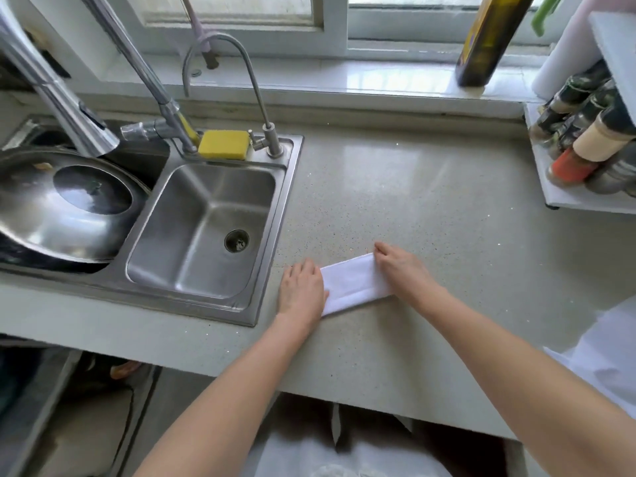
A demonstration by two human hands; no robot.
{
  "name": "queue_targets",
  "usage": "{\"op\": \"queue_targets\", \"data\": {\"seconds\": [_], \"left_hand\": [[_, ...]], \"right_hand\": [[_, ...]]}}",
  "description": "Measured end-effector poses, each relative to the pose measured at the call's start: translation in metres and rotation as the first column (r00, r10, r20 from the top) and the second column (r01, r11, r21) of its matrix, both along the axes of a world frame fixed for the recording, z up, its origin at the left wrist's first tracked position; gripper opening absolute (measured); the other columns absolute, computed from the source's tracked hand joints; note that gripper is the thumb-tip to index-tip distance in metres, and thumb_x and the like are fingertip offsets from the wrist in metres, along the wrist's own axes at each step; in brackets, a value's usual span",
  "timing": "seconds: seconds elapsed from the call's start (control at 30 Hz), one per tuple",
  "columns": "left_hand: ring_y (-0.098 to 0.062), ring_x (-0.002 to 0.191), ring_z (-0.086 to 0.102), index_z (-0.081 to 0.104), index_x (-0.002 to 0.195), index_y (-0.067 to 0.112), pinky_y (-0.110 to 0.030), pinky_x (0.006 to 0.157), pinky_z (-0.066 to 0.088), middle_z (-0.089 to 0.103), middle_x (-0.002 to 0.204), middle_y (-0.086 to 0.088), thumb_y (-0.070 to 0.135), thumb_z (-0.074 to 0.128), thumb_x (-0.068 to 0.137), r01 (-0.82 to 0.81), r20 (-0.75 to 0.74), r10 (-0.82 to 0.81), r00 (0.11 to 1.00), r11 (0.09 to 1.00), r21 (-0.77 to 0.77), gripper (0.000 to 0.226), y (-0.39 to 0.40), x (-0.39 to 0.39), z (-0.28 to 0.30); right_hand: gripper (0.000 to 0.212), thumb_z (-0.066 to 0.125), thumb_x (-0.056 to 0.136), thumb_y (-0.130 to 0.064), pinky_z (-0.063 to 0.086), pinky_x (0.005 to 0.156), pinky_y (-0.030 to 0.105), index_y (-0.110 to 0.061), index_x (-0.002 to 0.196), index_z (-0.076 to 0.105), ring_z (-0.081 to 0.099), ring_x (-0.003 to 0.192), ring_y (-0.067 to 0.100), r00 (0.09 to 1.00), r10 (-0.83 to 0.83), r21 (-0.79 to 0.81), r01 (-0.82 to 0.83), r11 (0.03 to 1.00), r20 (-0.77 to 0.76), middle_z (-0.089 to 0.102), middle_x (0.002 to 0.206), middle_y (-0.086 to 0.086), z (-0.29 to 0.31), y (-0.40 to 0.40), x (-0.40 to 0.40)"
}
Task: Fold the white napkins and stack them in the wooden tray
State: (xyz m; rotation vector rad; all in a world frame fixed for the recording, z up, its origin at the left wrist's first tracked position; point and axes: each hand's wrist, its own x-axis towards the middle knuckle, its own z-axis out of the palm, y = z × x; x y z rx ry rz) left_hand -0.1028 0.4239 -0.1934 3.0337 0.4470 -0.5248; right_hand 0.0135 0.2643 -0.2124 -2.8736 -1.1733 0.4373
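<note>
A white napkin [354, 284] lies folded into a long narrow strip on the speckled countertop [430, 208], just right of the sink. My left hand [302, 290] rests flat on the strip's left end, fingers spread. My right hand [402, 270] presses down on its right end with the fingers together and pointing away from me. More white cloth [605, 352] lies at the right edge of the counter. No wooden tray is in view.
A steel sink [206, 228] with a tap and a yellow sponge [223, 144] lies to the left, beside a large steel pan [65, 204]. A spice rack [585, 149] stands at the right, an oil bottle [488, 39] on the windowsill.
</note>
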Motion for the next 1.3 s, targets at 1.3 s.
{"op": "queue_targets", "data": {"seconds": [1.3], "left_hand": [[-0.015, 0.084, 0.048, 0.06, 0.103, 0.007, -0.018, 0.067, 0.031, 0.055, 0.094, -0.001, 0.018, 0.061, 0.091, -0.709, 0.371, 0.776, -0.509, -0.135, -0.692, 0.016, 0.126, -0.686, 0.116]], "right_hand": [[0.011, 0.068, 0.086, -0.017, 0.049, 0.067, 0.031, -0.012, 0.084, 0.058, 0.061, 0.078, 0.025, 0.49, 0.702, 0.415, -0.573, 0.706, -0.517, 0.059, 0.075, 0.006, 0.125, 0.346, -0.596]]}}
